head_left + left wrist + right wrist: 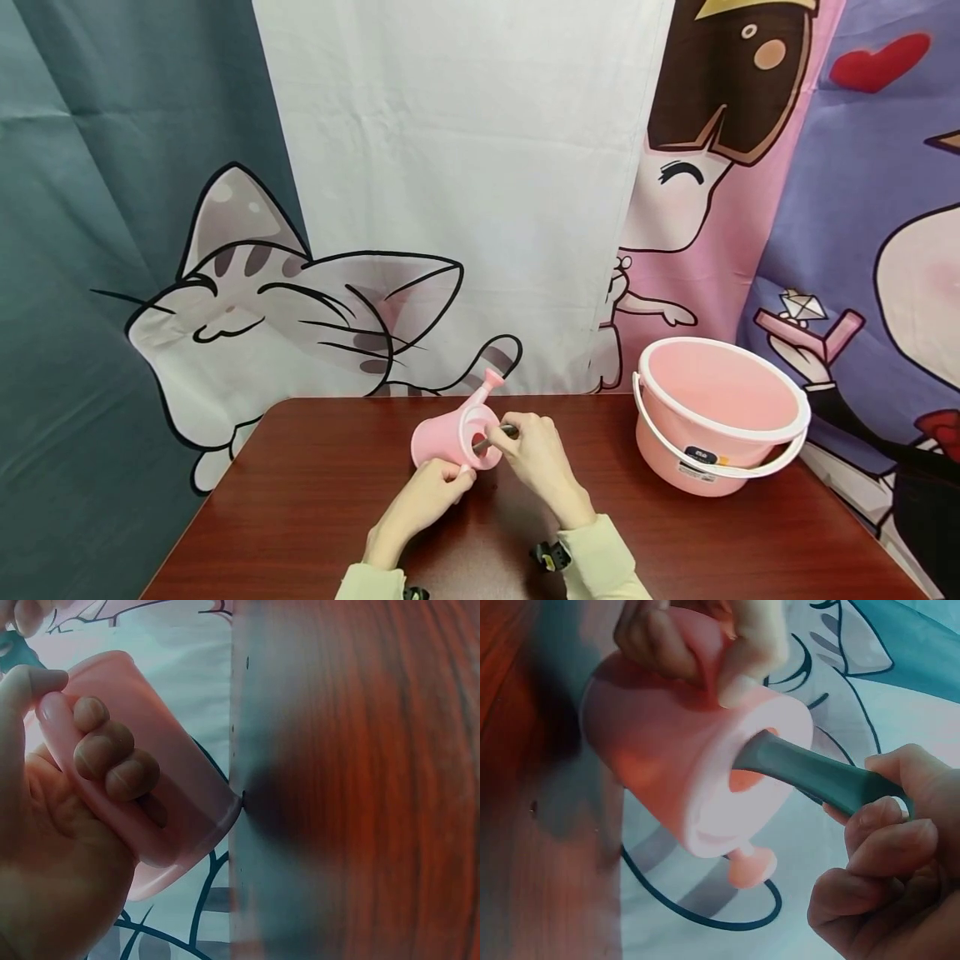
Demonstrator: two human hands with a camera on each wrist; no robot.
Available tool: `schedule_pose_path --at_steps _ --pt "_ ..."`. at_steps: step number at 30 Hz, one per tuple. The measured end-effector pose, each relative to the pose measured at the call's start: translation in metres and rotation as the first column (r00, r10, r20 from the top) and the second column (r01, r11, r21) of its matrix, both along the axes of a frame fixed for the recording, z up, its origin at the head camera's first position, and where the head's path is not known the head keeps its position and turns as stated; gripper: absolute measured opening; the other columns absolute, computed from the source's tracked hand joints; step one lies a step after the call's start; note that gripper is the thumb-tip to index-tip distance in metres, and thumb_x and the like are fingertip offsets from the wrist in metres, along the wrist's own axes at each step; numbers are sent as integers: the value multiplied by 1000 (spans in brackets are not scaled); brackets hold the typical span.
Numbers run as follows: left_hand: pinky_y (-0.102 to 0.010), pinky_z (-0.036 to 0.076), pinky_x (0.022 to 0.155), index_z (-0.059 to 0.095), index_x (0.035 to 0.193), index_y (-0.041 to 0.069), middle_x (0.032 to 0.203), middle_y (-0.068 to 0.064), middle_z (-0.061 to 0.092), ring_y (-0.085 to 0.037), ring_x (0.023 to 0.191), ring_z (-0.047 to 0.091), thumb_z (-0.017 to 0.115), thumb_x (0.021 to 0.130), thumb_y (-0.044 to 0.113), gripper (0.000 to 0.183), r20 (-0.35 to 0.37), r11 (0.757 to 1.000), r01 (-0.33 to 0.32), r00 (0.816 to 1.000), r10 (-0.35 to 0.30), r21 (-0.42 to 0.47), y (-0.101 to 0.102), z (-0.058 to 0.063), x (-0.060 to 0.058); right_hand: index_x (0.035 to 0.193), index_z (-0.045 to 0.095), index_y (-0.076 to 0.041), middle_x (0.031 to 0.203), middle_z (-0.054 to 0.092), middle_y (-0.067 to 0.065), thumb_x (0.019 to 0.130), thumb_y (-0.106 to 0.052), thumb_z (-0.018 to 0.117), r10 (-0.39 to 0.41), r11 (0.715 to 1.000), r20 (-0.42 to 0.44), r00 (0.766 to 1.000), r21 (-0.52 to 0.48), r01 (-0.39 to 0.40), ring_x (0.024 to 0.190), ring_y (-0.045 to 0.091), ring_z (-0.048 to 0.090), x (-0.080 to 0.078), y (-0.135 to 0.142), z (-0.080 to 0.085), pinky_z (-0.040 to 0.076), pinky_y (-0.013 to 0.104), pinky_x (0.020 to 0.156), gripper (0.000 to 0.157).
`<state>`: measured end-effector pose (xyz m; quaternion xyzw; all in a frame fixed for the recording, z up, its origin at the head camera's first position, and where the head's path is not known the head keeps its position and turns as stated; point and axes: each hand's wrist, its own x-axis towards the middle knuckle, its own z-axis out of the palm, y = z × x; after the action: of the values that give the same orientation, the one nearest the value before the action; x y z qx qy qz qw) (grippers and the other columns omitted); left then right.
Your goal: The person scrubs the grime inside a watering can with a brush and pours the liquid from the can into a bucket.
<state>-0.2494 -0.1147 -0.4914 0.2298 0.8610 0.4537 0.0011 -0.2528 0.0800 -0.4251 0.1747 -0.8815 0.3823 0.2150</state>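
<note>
A pink watering can (435,437) is tilted over the table, its open top turned toward the right and its spout (480,392) pointing up and back. My left hand (420,500) grips it by the pink handle (105,802), fingers curled through the loop and thumb on top. In my right hand (538,458) I hold the dark green handle (817,772) of a tool, pinched between thumb and fingers. The tool's far end goes through the can's opening and is hidden inside, so I cannot tell what kind it is.
A pink bucket (663,442) with a white rim and lowered white handle stands on the right of the dark red-brown wooden table (285,500). Behind the table's back edge hangs a printed cloth backdrop (465,167) with cartoon figures.
</note>
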Motion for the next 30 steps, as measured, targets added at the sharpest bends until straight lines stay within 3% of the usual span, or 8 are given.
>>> schedule_pose_path --at_steps 8,18,22,25,30 --pt "-22 27 46 46 53 14 46 10 38 -4 46 34 55 97 24 46 13 1000 -4 1000 4 -4 -1 -1 0 56 57 -23 48 37 -15 86 -27 72 -24 999 9 1000 -22 24 49 6 38 2 6 5 31 25 45 33" --pt "-22 25 45 45 52 14 45 11 36 -3 45 32 55 96 23 46 11 1000 -5 1000 4 10 -1 -1 -1 60 58 -23 48 35 -15 89 -32 70 21 999 27 999 -35 -20 49 5 36 -2 1 -3 30 24 46 33" --pt "-21 25 45 45 52 15 45 12 36 -3 45 32 55 96 22 46 5 1000 -7 1000 7 9 0 -1 -1 69 67 -21 52 42 -15 91 -32 69 85 996 20 996 -17 -85 52 3 40 -6 -2 -11 34 23 48 24" --pt "-21 25 45 45 52 15 45 12 35 -3 45 32 55 96 22 45 -3 1000 -12 1000 12 5 0 -1 -1 79 70 -18 53 46 -16 93 -29 66 176 984 12 984 9 -176 48 0 43 -8 -2 -17 38 21 48 18" --pt "-21 24 45 44 52 15 45 12 35 -2 45 31 55 95 22 45 -13 1000 -20 1000 20 -1 0 -1 -1 73 61 -15 51 40 -18 95 -23 64 305 951 -16 952 50 -304 45 -3 41 -12 1 -23 39 20 47 24"
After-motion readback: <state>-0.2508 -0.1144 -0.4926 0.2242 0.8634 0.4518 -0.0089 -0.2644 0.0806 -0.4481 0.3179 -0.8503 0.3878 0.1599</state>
